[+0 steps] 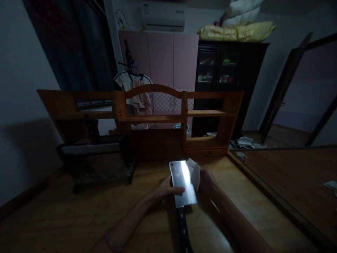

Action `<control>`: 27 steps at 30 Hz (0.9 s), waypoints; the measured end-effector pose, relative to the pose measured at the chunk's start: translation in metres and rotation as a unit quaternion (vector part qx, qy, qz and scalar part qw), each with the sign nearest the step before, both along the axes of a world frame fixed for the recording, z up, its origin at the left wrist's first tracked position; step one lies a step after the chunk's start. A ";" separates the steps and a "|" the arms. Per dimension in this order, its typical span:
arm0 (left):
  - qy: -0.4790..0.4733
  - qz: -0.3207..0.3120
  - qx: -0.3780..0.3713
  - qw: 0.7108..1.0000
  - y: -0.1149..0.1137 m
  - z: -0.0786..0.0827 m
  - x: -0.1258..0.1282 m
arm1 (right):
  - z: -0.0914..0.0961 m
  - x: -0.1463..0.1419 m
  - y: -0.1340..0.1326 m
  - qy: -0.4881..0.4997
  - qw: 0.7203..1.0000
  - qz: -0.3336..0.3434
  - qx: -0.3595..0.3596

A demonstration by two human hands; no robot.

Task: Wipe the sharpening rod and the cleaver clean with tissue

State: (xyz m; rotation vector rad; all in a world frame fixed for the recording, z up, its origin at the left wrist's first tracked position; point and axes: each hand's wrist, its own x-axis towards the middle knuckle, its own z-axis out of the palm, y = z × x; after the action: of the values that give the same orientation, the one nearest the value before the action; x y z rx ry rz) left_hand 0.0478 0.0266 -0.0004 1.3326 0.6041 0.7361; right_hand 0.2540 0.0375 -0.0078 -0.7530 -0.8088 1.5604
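A cleaver (pixel 181 182) with a shiny broad blade and a black riveted handle is in the lower middle of the head view, its handle toward me. My left hand (pixel 170 186) grips the blade from its left side, thumb across the flat and the other fingers behind. At the blade's right edge, my right hand (pixel 206 181) holds a folded white tissue (pixel 194 172) against or just beside the metal. Part of the right hand's fingers is hidden behind the tissue.
A wooden desk (pixel 147 218) lies under my arms, with an open wooden shelf unit (pixel 152 119) at its back. A dark-framed case (pixel 94 161) stands on the left. Farther off are a pink wardrobe (pixel 160 59), a black cabinet (pixel 229 80) and a doorway at right.
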 end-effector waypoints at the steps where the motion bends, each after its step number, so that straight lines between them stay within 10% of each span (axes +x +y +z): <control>1: 0.001 -0.001 0.000 1.000 0.001 -0.001 0.000 | -0.001 0.000 0.000 0.000 1.000 0.012 -0.015; 11: -0.009 0.004 0.004 1.000 0.002 -0.007 0.001 | 0.005 -0.004 -0.016 -0.083 0.994 0.063 -0.027; 27: -0.009 0.006 0.000 1.000 0.003 -0.006 0.001 | -0.002 -0.001 -0.006 -0.289 0.956 -0.056 -0.007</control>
State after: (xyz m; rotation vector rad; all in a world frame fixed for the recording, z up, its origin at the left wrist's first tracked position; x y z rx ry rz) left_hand 0.0492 0.0292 -0.0060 1.3230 0.5987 0.7571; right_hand 0.2526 0.0310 -0.0096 -1.2734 -1.1533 1.2520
